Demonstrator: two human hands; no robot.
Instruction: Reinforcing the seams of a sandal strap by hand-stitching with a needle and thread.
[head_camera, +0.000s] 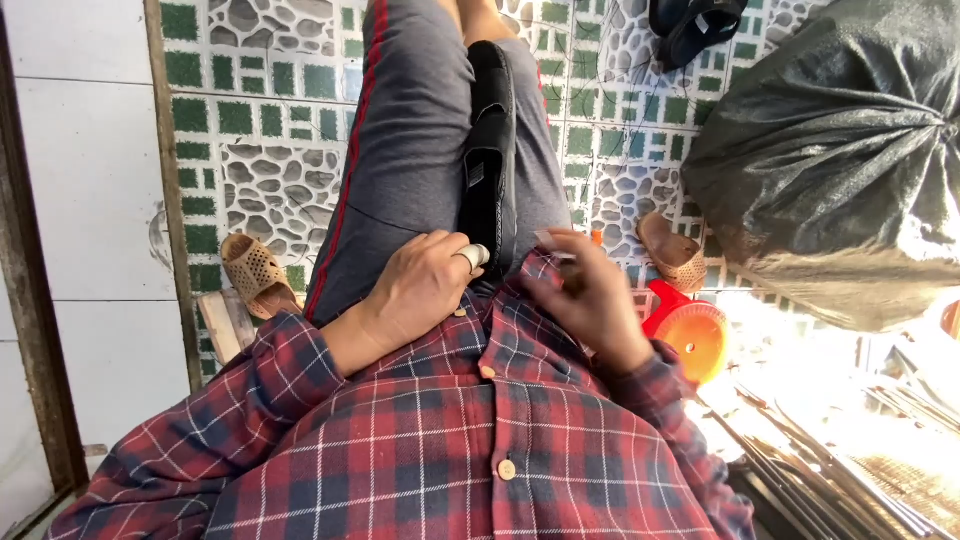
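Red plaid cloth fills the bottom of my view: a checked shirt (470, 440) with pale round buttons down the front, soft and creased. Above it I see the left hand (420, 285) resting on the lap, fingers curled in loosely, with a small white cylinder (476, 256) pinched at the fingertips; it looks like a little roll of tape, though I cannot tell for sure. The right hand (590, 295) sits just beside it, fingers bent narrow around a thin pale strip (555, 243) held at its tips. Whether that strip joins the cylinder I cannot tell.

Both hands lie over grey shorts (410, 150) with a red stripe down the seam, a smooth knit fabric. A black strapped sandal (490, 160) lies along the leg, touching the left fingertips. Beyond that I see a floor (260, 120) of green squares and pebble-patterned tiles. A tan woven slipper (255, 272) sits to the left, another tan slipper (672, 252) to the right. Near the right forearm stands an orange plastic tub (692, 335), round and glossy. A big black plastic sack (840, 160), crinkled and shiny, bulges at the upper right, with a bundle of thin metal rods (820, 470) below it.
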